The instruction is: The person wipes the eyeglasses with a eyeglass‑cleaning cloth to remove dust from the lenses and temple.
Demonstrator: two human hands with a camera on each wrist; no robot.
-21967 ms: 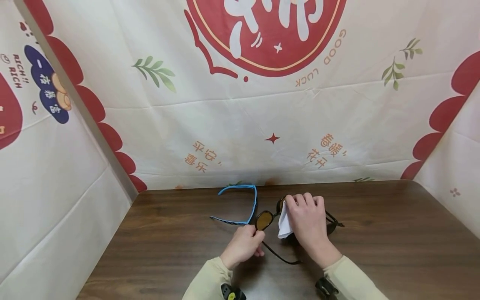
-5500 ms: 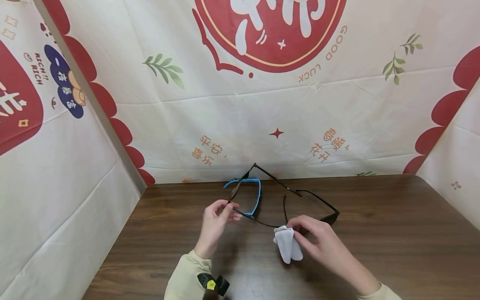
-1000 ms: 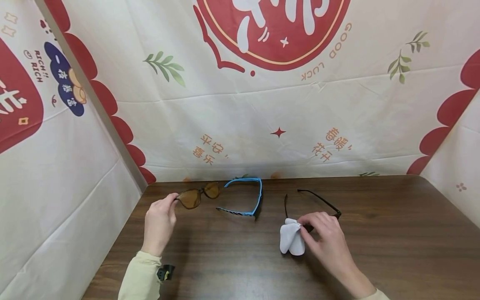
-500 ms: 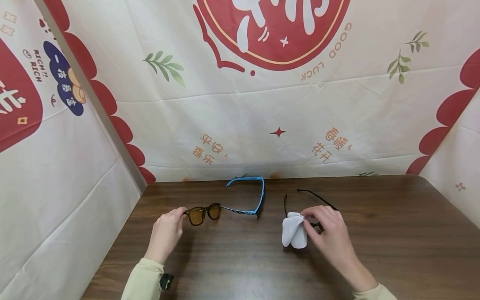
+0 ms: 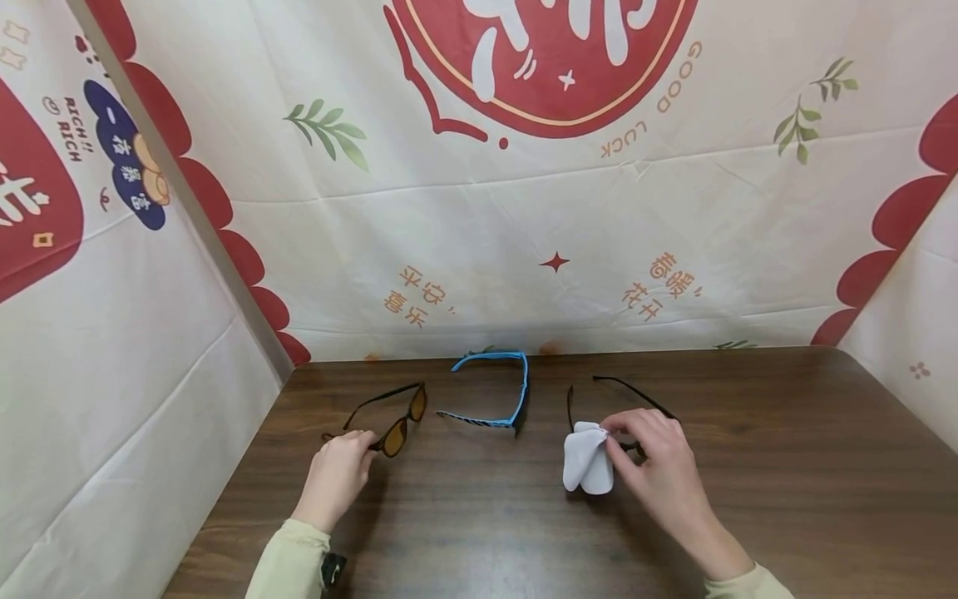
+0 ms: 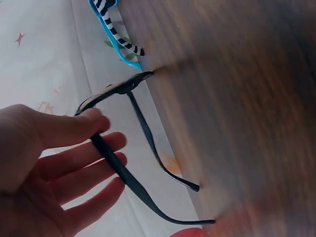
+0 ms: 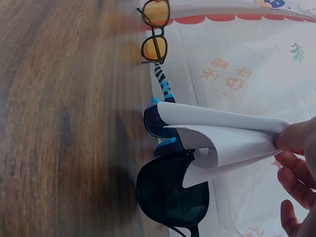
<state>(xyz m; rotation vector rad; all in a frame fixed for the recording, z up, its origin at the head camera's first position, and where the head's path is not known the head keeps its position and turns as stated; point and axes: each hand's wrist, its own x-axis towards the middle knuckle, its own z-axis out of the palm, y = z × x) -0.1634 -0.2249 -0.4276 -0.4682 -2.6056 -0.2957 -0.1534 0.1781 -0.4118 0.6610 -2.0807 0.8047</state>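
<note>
My left hand (image 5: pixel 334 478) pinches a pair of amber-lensed sunglasses (image 5: pixel 395 438) at the near hinge, between thumb and fingers. Their temples are unfolded and point left; in the left wrist view the dark temple (image 6: pixel 136 187) runs past my fingertips, its tip close to the table. On the right side, my right hand (image 5: pixel 659 457) pinches a folded white cloth (image 5: pixel 587 459) by one corner. The cloth hangs in front of black sunglasses, partly hiding them; their dark lens (image 7: pixel 170 190) shows below it in the right wrist view.
Blue-framed glasses (image 5: pixel 521 391) with a striped temple lie unfolded at the back middle of the wooden table (image 5: pixel 479 532). A white printed cloth backdrop (image 5: pixel 479 233) rises behind the table's far edge, with further cloth walls at left and right.
Over the last second my left hand lowers the amber sunglasses towards the table and turns them, lenses now to the right. Earlier they were near the middle. The right hand keeps the cloth, slightly farther back.
</note>
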